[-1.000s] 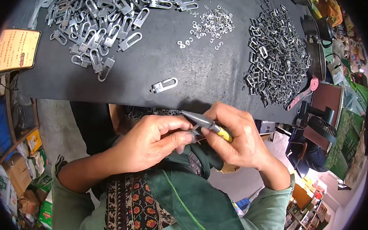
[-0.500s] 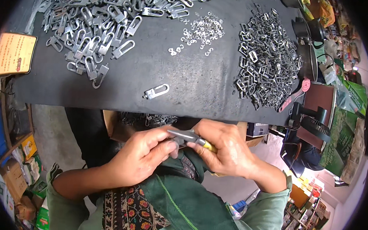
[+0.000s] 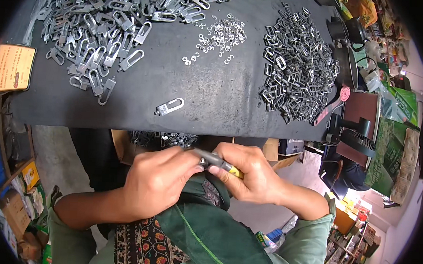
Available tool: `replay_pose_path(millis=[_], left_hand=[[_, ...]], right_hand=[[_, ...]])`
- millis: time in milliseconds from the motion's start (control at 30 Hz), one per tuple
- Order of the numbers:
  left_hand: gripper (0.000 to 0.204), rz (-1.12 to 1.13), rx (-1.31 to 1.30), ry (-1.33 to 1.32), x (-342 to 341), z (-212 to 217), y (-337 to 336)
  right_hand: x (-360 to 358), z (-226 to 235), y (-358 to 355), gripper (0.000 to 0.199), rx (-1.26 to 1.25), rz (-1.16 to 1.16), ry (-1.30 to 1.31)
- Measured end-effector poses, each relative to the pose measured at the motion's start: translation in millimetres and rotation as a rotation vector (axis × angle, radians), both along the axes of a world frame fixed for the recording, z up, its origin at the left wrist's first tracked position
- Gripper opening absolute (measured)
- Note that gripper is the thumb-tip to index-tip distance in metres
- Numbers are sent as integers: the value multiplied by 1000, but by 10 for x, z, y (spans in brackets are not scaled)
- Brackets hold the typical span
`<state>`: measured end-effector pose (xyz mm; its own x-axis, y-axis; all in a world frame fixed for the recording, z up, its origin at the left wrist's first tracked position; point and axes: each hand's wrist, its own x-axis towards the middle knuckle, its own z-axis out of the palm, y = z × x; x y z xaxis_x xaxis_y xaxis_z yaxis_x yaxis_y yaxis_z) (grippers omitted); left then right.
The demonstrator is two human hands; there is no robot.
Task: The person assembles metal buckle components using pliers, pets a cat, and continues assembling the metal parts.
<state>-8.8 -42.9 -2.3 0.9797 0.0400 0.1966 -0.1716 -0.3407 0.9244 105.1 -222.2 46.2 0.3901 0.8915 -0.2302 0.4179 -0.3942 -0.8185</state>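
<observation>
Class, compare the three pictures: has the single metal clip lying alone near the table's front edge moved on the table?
No. The clip keeps its place between the big clip pile and the table's front edge; its small drift in the picture comes from the head camera moving.

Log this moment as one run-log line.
left hand: pinching small part at pliers tip | right hand: gripping pliers | lone clasp on black table | both hands below table edge

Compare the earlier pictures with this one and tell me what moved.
Little changed. Both hands sit lower and further left in view, mostly because the head camera shifted. The right hand keeps its grip on the yellow-handled pliers, and the left hand stays pinched at their tip. The single clasp and the metal piles on the black table lie unmoved.
</observation>
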Motion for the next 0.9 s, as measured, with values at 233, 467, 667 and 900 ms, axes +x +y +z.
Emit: replay_pose_path(millis=[233, 467, 667, 900], left_hand=[[13, -299, -820, 751, 229, 5, 311], [28, -307, -952, 775, 185, -147, 165], [23, -220, -878, 634, 266, -212, 53], [21, -256, -840, 694, 320, -166, 109]], right_hand=[[222, 94, 117, 20, -128, -83, 154], [1139, -151, 96, 35, -367, -221, -1205], [777, -74, 212, 25, -302, -13, -1040], [672, 30, 62, 26, -283, -24, -1057]])
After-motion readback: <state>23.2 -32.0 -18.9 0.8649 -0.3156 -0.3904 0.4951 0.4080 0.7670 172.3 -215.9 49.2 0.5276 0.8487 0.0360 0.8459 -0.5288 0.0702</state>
